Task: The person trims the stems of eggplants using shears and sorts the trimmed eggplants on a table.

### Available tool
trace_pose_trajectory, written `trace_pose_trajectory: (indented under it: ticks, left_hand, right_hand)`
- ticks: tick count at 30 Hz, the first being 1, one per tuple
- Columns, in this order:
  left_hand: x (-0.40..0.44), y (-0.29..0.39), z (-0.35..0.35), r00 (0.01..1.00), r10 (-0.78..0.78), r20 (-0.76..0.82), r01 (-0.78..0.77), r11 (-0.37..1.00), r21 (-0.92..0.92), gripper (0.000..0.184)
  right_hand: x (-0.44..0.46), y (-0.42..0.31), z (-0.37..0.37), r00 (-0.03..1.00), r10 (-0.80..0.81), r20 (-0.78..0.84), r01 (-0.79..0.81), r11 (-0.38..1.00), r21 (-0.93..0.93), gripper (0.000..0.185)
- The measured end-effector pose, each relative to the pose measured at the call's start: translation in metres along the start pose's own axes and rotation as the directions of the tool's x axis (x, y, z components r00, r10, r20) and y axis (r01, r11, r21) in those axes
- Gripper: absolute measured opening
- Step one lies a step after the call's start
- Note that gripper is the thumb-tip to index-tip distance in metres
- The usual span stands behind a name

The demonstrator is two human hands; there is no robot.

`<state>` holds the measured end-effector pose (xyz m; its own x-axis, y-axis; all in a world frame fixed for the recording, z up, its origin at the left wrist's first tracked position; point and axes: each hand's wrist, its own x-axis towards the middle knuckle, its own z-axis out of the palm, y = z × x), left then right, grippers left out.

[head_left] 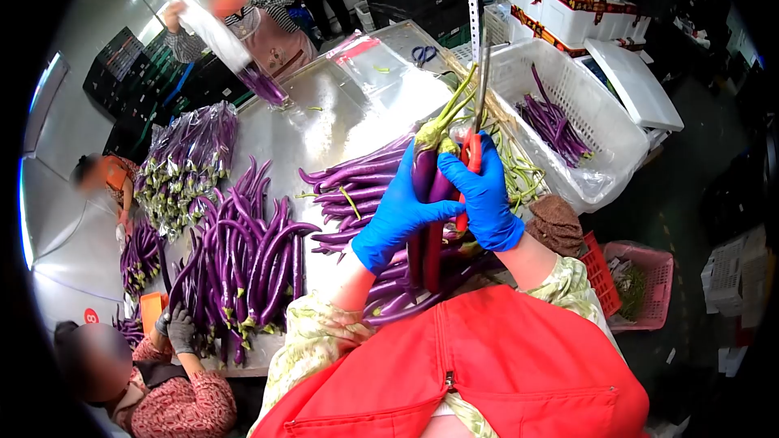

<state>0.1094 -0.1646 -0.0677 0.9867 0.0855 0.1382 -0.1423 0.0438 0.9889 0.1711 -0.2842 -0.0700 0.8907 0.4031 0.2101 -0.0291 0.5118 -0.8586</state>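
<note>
My left hand [403, 217], in a blue glove, is wrapped round a small bunch of long purple eggplants [423, 255], held upright with green stems at the top. In my blue-gloved right hand [489, 199] are red-handled scissors [473, 154], their blades pointing up beside the stems. The fingers of this hand also come close against the eggplants; whether they press on them I cannot tell. Behind and beneath my hands lies a pile of eggplants [357, 182] on the metal table [312, 134]. Cut green stems [523, 170] lie to the right of the scissors.
Left stand a heap of loose eggplants [251, 255] and bagged eggplants [187, 154]. A white crate [604, 105] holding eggplants is at right, near a pink basket [653, 280]. Co-workers are across and left; one lifts a bagged bunch [261, 85]. Blue-handled scissors [423, 54] lie farther back.
</note>
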Motion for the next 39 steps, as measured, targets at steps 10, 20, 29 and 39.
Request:
trace_pose_trajectory:
  ticks: [10, 20, 29, 39]
  left_hand:
    - [-0.014, 0.057, -0.072, 0.984, -0.168, -0.059, 0.159, 0.977, -0.140, 0.055]
    - [-0.024, 0.063, -0.069, 0.948, -0.286, 0.136, 0.301, 0.948, -0.103, 0.052]
    - [-0.020, 0.049, -0.051, 0.903, -0.342, 0.260, 0.412, 0.860, -0.302, 0.075]
    - [-0.028, 0.013, -0.087, 0.894, -0.410, 0.178, 0.445, 0.780, -0.439, 0.060]
  right_hand:
    - [0.004, -0.037, -0.080, 0.915, 0.154, 0.372, -0.010, 0.932, -0.362, 0.042]
    - [0.017, 0.010, -0.078, 0.832, 0.076, 0.550, 0.358, 0.684, -0.635, 0.052]
    - [0.032, 0.018, -0.064, 0.767, -0.170, 0.619, 0.588, 0.573, -0.571, 0.042]
    - [0.062, 0.057, -0.057, 0.801, 0.171, 0.574, 0.462, 0.435, -0.773, 0.022]
